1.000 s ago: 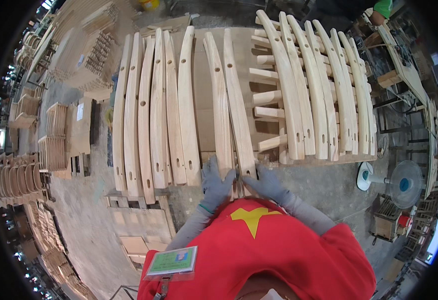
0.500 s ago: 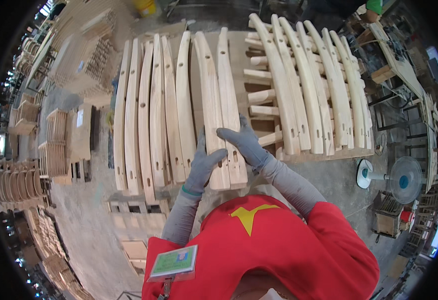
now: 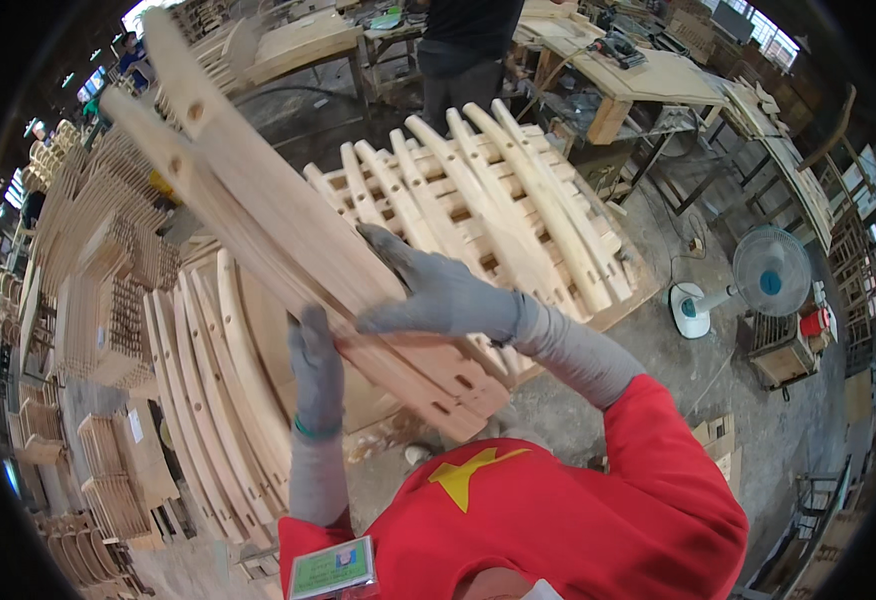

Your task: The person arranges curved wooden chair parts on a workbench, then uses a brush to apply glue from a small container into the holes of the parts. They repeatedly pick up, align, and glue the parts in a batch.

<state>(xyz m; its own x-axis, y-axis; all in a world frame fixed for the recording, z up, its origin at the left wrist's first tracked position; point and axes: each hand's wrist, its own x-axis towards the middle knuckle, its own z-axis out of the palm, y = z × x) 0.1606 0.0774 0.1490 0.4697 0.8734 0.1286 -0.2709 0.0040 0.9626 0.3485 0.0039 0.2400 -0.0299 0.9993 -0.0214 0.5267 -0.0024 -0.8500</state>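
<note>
A pair of curved wooden posts (image 3: 288, 205), pale and side by side, is raised in front of me. They slant from the far left down to near my chest, with slots at the near ends and round holes toward the far ends. My gloved right hand (image 3: 448, 295) grips them from the right, its thumb lying across the top. On their left edge my gloved left hand (image 3: 316, 370) supports them, its fingers partly hidden by the wood. Below them at the left lies a row of similar posts (image 3: 213, 385); another row (image 3: 478, 200) rests across stacked pieces beyond my right hand.
A standing fan (image 3: 770, 270) is at the right on the concrete floor. Workbenches (image 3: 648, 75) line the back and right. A person in dark clothes (image 3: 466, 45) stands at the far side. Stacks of wooden parts (image 3: 123, 300) fill the left.
Both hands have lifted the two posts off the pallet and tilted them, far ends swinging up and left. My view has turned to the right, showing more of the benches and the person.
</note>
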